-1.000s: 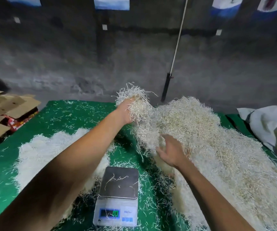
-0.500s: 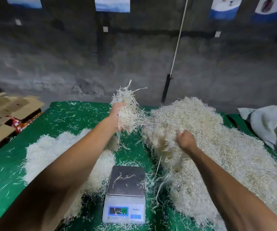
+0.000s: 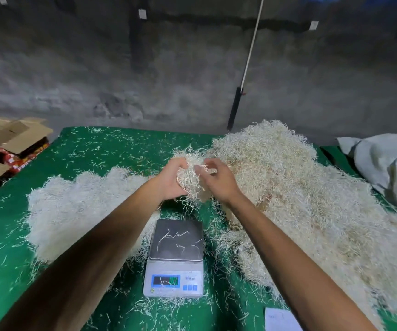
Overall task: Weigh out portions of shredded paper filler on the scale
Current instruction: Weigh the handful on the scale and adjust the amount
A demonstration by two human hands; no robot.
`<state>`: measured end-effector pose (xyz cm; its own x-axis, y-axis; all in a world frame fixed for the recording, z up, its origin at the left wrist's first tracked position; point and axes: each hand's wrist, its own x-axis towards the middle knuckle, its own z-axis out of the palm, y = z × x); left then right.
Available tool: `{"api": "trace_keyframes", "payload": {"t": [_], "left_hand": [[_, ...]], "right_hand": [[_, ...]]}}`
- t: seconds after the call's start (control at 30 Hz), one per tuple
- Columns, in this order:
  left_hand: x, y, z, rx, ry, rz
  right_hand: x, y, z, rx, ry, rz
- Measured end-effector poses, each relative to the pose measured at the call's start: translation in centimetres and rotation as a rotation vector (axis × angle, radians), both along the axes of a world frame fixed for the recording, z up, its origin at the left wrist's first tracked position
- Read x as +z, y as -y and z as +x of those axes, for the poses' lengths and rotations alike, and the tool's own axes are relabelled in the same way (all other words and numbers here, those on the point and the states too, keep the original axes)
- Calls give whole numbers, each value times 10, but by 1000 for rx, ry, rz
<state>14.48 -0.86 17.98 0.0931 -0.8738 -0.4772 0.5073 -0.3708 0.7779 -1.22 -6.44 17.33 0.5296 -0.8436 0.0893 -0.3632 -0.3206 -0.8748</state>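
Observation:
A clump of shredded paper filler (image 3: 191, 180) is held between both hands above the far edge of the scale. My left hand (image 3: 170, 179) cups its left side with curled fingers. My right hand (image 3: 219, 181) grips its right side. The digital scale (image 3: 176, 256) stands on the green table (image 3: 8, 235) below, with a dark steel pan carrying only a few loose strands and a lit blue display at its front. A big heap of filler (image 3: 300, 194) spreads along the right. A paler, flatter pile (image 3: 73, 209) lies on the left.
Flattened cardboard boxes (image 3: 6, 142) are stacked off the table's left edge. A grey sack (image 3: 388, 168) lies at the far right. A white paper slip (image 3: 279, 318) sits at the front edge. A pole (image 3: 245, 75) leans on the concrete wall behind. Loose strands litter the cloth.
Both hands have come together over the scale's far side. The left hand lowered its clump, and the right hand left the big heap and closed onto the same clump.

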Motion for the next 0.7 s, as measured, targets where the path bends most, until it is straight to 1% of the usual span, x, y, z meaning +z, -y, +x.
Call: {"api": "trace_keyframes", "payload": {"t": [0.03, 0.07, 0.1, 0.17, 0.23, 0.33, 0.4, 0.5, 0.57, 0.6, 0.63, 0.7], "left_hand": [[-10, -8, 0, -11, 97, -7], [-21, -12, 1, -27, 215, 27], [-35, -20, 3, 4, 362, 48], [-62, -39, 6, 129, 552, 69], [-91, -51, 12, 249, 634, 115], [-129, -60, 17, 318, 713, 205], [-146, -66, 19, 354, 790, 228], [-164, -66, 25, 429, 929, 202], [-171, -64, 35, 474, 1005, 234], [-175, -63, 39, 478, 1000, 267], [-180, -63, 42, 437, 964, 305], [-195, -63, 40, 300, 922, 336]], "right_hand": [[-9, -6, 6, -3, 12, 43], [-20, -8, 9, -12, 17, 117], [-34, -8, 9, -32, 32, 221], [-62, -11, 3, -60, 53, 418], [-86, -19, -4, -64, 1, 475], [-118, -32, -8, -131, -49, 513], [-136, -35, -8, -172, -22, 532], [-156, -34, -10, -227, 8, 553], [-168, -30, -16, -300, 22, 558], [-174, -28, -19, -333, 17, 554], [-180, -27, -23, -337, -1, 546], [-190, -28, -28, -233, -53, 525]]}}
